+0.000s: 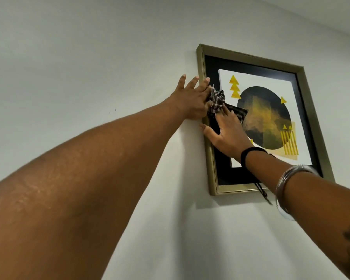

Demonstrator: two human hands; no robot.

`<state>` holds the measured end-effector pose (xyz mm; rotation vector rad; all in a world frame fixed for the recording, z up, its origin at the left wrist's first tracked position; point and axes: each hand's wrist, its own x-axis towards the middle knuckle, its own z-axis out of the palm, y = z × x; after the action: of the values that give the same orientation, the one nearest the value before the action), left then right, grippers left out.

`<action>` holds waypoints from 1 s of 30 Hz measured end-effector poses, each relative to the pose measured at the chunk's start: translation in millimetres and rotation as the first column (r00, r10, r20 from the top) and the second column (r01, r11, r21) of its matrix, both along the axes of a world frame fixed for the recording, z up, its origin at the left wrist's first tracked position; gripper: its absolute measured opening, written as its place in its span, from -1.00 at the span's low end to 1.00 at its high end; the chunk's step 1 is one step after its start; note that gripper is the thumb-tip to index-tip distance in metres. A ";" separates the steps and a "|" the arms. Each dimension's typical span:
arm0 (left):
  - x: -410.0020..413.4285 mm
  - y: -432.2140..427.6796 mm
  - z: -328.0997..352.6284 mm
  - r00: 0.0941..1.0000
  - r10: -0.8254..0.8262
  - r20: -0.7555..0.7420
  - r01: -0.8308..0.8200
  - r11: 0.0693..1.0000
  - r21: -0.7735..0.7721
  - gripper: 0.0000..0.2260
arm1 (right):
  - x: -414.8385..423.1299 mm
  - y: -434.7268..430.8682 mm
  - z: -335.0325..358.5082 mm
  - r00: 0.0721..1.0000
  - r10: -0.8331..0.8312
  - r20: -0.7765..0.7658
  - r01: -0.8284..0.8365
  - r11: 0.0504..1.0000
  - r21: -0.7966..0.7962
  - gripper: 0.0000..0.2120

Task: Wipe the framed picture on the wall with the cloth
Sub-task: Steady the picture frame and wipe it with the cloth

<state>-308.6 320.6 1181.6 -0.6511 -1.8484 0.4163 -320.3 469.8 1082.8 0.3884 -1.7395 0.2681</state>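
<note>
A pale wall [89, 47] fills most of the view, and the framed picture [303, 110] hangs on it right of centre, its gold frame tilted by the camera angle around a black mat and a print of a dark circle with yellow triangles. The left hand [190, 100] reaches up from the lower left, its fingers spread wide and flat, the palm lying across the frame's left edge and the wall beside it; its inner side touches the cloth but does not close on it. The right hand [228, 134] comes in from the lower right, fingers loosely spread, pressing flat on the glass over the mat's left side with the checked cloth [217, 101] bunched under and above its fingertips. A black band [249, 153] circles that wrist, with silver bangles [291, 178] lower on the forearm.
</note>
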 end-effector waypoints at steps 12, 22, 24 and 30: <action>-6.7 -1.4 0.1 0.999 0.050 0.009 -0.050 0.998 -0.046 0.08 | -0.4 6.6 -111.3 1.000 -0.021 0.014 0.021 0.998 0.066 -0.25; -11.7 -1.2 3.6 0.998 0.050 0.023 -0.049 0.998 -0.034 0.17 | 3.9 37.5 -170.0 0.998 -0.052 -0.037 0.058 0.980 0.188 -0.42; -13.0 -0.2 4.0 0.998 0.051 0.029 -0.051 0.998 -0.033 0.17 | 7.1 52.3 -170.3 0.995 -0.074 -0.072 0.088 0.971 0.223 -0.47; -11.2 2.2 2.9 0.998 0.047 0.046 -0.046 0.999 -0.022 0.17 | 6.4 91.1 -179.8 0.987 -0.150 -0.058 0.157 0.974 0.163 -0.48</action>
<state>-319.8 322.8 1184.5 -0.6378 -1.9090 0.4547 -313.9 561.0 903.0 0.3761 -1.7420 0.0011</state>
